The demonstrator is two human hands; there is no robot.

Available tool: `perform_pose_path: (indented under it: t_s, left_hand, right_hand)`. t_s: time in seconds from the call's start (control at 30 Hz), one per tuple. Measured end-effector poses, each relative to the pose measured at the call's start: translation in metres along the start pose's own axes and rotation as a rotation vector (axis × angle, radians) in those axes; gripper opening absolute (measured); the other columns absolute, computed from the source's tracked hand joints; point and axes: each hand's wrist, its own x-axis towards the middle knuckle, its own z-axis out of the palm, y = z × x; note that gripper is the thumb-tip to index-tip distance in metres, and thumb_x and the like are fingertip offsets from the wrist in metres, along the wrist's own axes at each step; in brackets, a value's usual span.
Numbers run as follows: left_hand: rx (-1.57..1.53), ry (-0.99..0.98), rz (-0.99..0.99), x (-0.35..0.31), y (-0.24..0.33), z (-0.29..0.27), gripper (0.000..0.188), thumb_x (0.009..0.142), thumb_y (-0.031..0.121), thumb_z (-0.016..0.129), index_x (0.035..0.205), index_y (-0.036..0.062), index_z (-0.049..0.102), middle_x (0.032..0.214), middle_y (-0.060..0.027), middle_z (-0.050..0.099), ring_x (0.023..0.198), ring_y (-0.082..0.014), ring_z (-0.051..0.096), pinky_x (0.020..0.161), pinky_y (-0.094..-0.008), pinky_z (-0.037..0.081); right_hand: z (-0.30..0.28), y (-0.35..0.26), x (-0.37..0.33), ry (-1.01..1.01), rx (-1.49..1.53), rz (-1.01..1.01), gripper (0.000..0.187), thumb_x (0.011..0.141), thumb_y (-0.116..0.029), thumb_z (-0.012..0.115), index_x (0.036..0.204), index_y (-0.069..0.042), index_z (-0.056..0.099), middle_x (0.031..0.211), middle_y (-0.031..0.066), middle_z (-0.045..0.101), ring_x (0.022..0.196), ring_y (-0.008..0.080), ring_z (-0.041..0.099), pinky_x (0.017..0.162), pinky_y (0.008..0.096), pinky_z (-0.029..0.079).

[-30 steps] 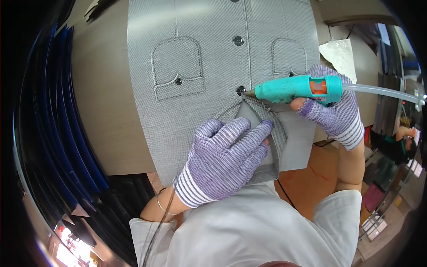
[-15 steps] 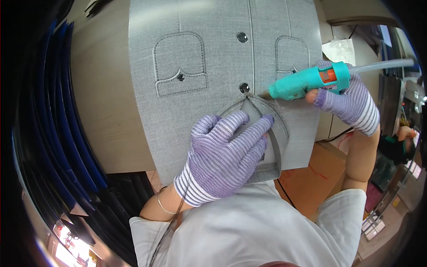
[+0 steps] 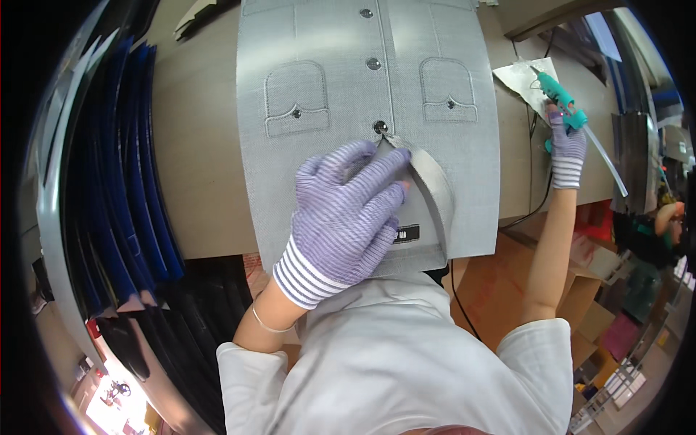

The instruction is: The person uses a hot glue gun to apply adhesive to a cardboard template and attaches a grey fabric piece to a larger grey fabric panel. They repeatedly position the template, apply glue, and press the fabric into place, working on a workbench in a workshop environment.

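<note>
So the gray shirt-patterned panel [image 3: 279, 170] runs off the top edge, which chops its upper pockets. The left hand [image 3: 348, 214] blocks a good chunk of the pointed opening, plus part of the little black label [image 3: 410, 233], and the print there is too tiny to read anyway. Can't really tell what those fingertips touch. The right hand's [image 3: 568, 142] fingers are mostly hidden around the teal glue gun [image 3: 557, 94]; no clue whether its nozzle touches the pale scrap [image 3: 515, 78]. Far right, another person [image 3: 668, 219] is basically a smudge.
</note>
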Motion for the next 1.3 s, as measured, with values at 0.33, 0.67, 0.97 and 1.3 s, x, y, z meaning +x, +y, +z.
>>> perform_pose_path:
  t_s: [0.33,0.67,0.97,1.3]
  left_hand:
    - [-0.055,0.3,-0.35,-0.009,0.008,0.004,0.022,0.077,0.003,0.07,0.098,-0.0025,0.07,0.094,-0.0149,0.063,0.086,-0.0307,0.055,0.08,-0.0403,0.046]
    - [0.016,0.362,-0.308,-0.012,0.001,0.031,0.015,0.076,0.002,0.068,0.09,-0.0007,0.07,0.087,-0.0136,0.061,0.083,-0.0309,0.054,0.075,-0.0411,0.046]
    - [-0.046,0.317,-0.314,-0.012,0.003,0.016,0.016,0.081,0.008,0.069,0.095,-0.0006,0.071,0.103,-0.0155,0.066,0.095,-0.0304,0.059,0.083,-0.0369,0.048]
    - [0.497,0.069,-0.44,-0.054,0.026,0.005,0.042,0.083,0.035,0.067,0.108,0.0026,0.071,0.149,-0.0196,0.041,0.143,-0.0392,0.029,0.114,-0.0602,0.02]
  right_hand:
    - [0.017,-0.155,-0.163,-0.27,0.033,-0.65,0.025,0.079,-0.014,0.074,0.104,-0.01,0.073,0.085,0.0093,0.063,0.078,0.0267,0.059,0.07,0.0365,0.049]
    - [0.064,-0.157,-0.179,-0.227,0.03,-0.615,0.02,0.076,-0.012,0.073,0.096,-0.008,0.075,0.078,0.0095,0.06,0.072,0.0283,0.058,0.067,0.0389,0.05]
    - [0.055,-0.159,-0.164,-0.306,0.07,-0.641,0.017,0.084,-0.018,0.069,0.096,-0.006,0.073,0.08,0.0111,0.062,0.076,0.0298,0.061,0.07,0.038,0.05]
    - [0.01,-0.052,-0.105,-0.395,0.138,-0.266,0.04,0.092,-0.024,0.066,0.12,0.004,0.062,0.112,0.0168,0.07,0.102,0.0231,0.066,0.091,0.0333,0.049]
